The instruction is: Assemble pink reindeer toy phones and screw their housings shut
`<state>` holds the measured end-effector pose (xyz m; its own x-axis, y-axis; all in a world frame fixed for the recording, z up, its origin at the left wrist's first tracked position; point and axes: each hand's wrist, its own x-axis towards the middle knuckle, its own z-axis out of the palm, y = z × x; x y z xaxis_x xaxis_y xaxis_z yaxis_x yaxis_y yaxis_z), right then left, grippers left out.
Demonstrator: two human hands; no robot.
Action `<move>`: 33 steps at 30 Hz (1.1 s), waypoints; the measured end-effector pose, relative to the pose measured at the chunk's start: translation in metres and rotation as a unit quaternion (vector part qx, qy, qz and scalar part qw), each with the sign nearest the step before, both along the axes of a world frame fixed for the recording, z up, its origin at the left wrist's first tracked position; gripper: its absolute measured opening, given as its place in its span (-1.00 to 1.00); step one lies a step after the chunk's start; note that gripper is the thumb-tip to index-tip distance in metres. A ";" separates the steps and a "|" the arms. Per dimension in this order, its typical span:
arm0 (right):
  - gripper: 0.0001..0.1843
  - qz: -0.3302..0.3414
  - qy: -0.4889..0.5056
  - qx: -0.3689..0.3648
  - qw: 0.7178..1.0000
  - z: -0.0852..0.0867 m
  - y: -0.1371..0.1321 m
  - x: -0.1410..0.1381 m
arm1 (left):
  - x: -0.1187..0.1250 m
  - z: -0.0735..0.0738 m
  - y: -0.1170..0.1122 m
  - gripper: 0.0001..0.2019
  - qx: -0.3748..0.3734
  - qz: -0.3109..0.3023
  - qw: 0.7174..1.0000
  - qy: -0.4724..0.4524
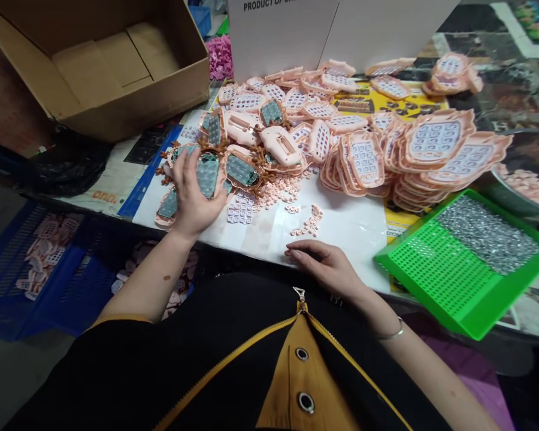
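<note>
My left hand (196, 200) reaches over the left end of the pile, its fingers and thumb spread around a pale pink shell with a green board (208, 175). Whether it bears any of that shell's weight cannot be made out. More shells with green boards (242, 166) lie beside it, some with brown antler-like edges. My right hand (326, 266) rests at the table's front edge, fingers loosely extended with nothing visible in them. Just beyond it are small pink buttons (313, 221). White-purple square keys (240, 208) lie between the hands.
Stacked pink keypad faceplates (435, 143) stand at the right. A green perforated tray (435, 281) holds small metal screws (489, 233); behind it is a bowl of pink parts (530, 185). An open cardboard box (130, 114) sits back left. Blue crates (67, 293) stand below.
</note>
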<state>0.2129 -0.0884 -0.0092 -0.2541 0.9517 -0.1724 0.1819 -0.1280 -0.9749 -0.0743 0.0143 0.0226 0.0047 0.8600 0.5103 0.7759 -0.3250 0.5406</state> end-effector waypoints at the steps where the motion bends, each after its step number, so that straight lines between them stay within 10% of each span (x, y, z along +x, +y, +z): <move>1: -0.45 -0.013 0.036 -0.022 0.999 0.002 0.005 -0.002 | 0.010 0.003 -0.007 -0.10 0.000 -0.024 1.000 0.000; 9: -0.47 -0.171 0.233 -0.013 0.957 0.015 0.039 -0.015 | 0.095 -0.018 -0.034 -0.20 0.011 -0.330 0.942 -0.060; 12: -0.52 -0.191 0.248 -0.011 0.950 0.018 0.040 -0.007 | 0.102 -0.018 -0.026 -0.05 -0.139 -0.351 0.892 -0.249; 17: -0.55 -0.112 0.175 0.031 0.978 0.027 0.045 0.007 | 0.102 -0.008 -0.017 -0.30 -0.541 -0.374 0.559 -0.504; 20: -0.62 -0.111 -0.030 0.156 0.981 0.031 0.055 0.026 | 0.099 -0.011 -0.015 -0.46 -0.593 -0.374 0.457 -0.548; 24: -0.74 -0.216 -0.409 0.329 0.823 0.032 0.073 0.068 | 0.097 -0.013 -0.010 -0.41 -0.558 -0.374 0.445 -0.592; 27: -0.69 -0.157 -0.601 0.338 0.707 0.028 0.085 0.092 | 0.098 -0.011 -0.006 -0.22 -0.555 -0.381 0.434 -0.599; 33: -0.73 -0.122 -0.676 0.389 0.614 0.023 0.093 0.101 | 0.100 -0.013 -0.003 -0.32 -0.575 -0.364 0.417 -0.602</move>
<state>0.3142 0.0045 0.0133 -0.2123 0.8614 0.4615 0.9604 0.0966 0.2615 0.0257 0.0109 0.0096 0.8141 0.5338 -0.2290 -0.3618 0.7744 0.5190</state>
